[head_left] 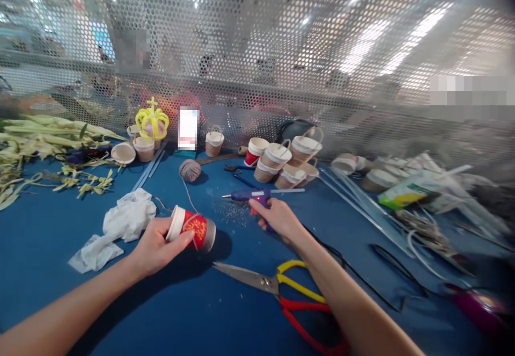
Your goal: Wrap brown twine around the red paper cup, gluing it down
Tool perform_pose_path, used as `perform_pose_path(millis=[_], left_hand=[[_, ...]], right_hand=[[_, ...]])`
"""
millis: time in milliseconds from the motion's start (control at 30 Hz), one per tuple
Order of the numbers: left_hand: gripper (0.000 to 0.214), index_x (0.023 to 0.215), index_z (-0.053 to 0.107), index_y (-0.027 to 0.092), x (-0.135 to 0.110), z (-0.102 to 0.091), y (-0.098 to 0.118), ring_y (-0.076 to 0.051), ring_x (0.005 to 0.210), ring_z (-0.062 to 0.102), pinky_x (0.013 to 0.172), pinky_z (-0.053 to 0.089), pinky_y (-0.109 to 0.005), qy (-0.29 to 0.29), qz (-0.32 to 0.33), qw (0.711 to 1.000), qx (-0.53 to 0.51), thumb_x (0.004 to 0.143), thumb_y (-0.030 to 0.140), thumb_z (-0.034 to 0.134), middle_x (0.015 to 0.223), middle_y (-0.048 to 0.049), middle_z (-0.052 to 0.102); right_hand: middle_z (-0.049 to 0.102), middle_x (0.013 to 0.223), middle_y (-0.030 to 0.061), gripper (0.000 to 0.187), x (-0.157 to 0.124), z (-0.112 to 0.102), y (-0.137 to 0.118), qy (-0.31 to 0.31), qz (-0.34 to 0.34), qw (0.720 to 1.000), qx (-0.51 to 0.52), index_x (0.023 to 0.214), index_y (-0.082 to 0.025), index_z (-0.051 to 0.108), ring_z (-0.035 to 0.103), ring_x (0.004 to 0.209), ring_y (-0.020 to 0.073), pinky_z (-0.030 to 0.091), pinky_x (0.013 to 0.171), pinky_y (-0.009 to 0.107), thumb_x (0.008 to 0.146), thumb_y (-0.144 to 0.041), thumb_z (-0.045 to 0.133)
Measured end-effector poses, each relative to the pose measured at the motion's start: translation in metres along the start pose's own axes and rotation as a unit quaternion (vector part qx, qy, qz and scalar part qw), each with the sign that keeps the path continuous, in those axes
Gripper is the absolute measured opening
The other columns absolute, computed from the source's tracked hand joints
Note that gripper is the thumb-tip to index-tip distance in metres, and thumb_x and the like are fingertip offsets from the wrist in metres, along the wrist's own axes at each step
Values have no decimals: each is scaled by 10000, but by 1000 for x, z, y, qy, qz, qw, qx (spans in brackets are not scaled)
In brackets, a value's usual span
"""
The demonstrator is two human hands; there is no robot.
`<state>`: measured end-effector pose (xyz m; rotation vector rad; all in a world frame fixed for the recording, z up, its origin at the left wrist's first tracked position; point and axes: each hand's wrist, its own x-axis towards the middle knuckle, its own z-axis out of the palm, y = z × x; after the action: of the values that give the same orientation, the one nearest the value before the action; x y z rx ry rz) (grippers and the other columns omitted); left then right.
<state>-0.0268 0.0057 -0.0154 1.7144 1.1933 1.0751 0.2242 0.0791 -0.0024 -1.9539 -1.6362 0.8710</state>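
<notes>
My left hand is closed around a red and white paper cup, tilted on its side, with grey yarn wound about its bottom end. A strand runs from the cup toward a ball of grey yarn on the blue table. My right hand grips the handle of a blue hot glue gun, its nozzle pointing left and a clear glue stick poking out of the back. Below both hands lie large scissors with one yellow and one red handle, partly hidden by my right forearm.
Several small yarn-wrapped cups stand at the back, near pliers. Crumpled white tissue lies left, beyond it pale dried stalks and a yellow crown. Glue sticks and a black cord lie right. Perforated metal rises behind.
</notes>
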Motion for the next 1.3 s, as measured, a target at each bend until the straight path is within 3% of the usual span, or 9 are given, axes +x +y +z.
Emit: perform_pose_path(millis=[267,433,567,700,867,967,1067,1167,1300], left_hand=[[272,497,432,155,1,-1,4,-62,417,258,378,196,-188,9,23,1000,1,740,265,486,452,57,308],[306,454,397,158,-2,-1,8,-58,399,297,386,231,-190,3,103,992,70,738,205,500,439,53,334],[285,461,450,152,-8,0,15,-64,393,342,394,269,-194,-18,185,977,101,741,161,503,430,36,400],[207,525,535,140,-12,0,26,-70,389,393,394,292,-189,-31,231,968,95,731,121,517,421,21,466],[186,528,517,143,-14,0,36,-80,417,407,425,315,-201,-62,245,964,81,707,95,524,434,14,477],[235,481,449,155,-14,2,33,-74,419,357,424,284,-207,-74,241,966,65,694,90,524,427,36,426],[260,461,441,151,-13,4,27,-65,418,316,418,262,-202,-89,178,979,35,706,119,525,435,47,394],[186,555,554,134,-10,5,22,-65,429,362,425,294,-191,-87,0,995,-56,720,220,555,484,31,474],[281,789,639,120,-3,4,20,-113,545,536,536,420,-224,-64,-211,942,-253,622,343,674,670,-34,649]], right_hand=[[602,540,101,437,6,3,1,44,-23,989,-141,491,-170,504,605,610,206,428,583,301,805,-453,395],[636,854,181,391,-19,-10,-26,53,-80,983,-158,686,-142,606,565,883,283,386,752,395,810,-452,401],[676,807,61,557,-35,7,-48,-130,-144,978,-72,767,-188,670,602,737,153,442,664,264,846,-537,244],[661,793,89,705,-39,34,-60,-361,-111,915,144,760,-123,681,580,746,150,430,733,294,797,-635,198],[639,875,48,441,-45,38,-74,-459,-104,808,355,915,-161,655,566,823,135,408,784,281,702,-530,545],[624,931,34,232,-48,34,-79,-442,-129,798,389,813,-161,669,551,878,127,392,810,264,634,-306,689],[622,919,19,75,-50,29,-81,-385,-157,815,405,666,-157,648,547,868,107,390,812,253,660,-231,662],[630,780,-10,55,-53,21,-81,-286,-187,857,385,680,-169,627,547,717,73,411,714,224,704,-219,621],[614,650,-25,73,-60,4,-82,-173,-227,893,349,700,-174,587,509,580,70,399,562,211,733,-240,591]])
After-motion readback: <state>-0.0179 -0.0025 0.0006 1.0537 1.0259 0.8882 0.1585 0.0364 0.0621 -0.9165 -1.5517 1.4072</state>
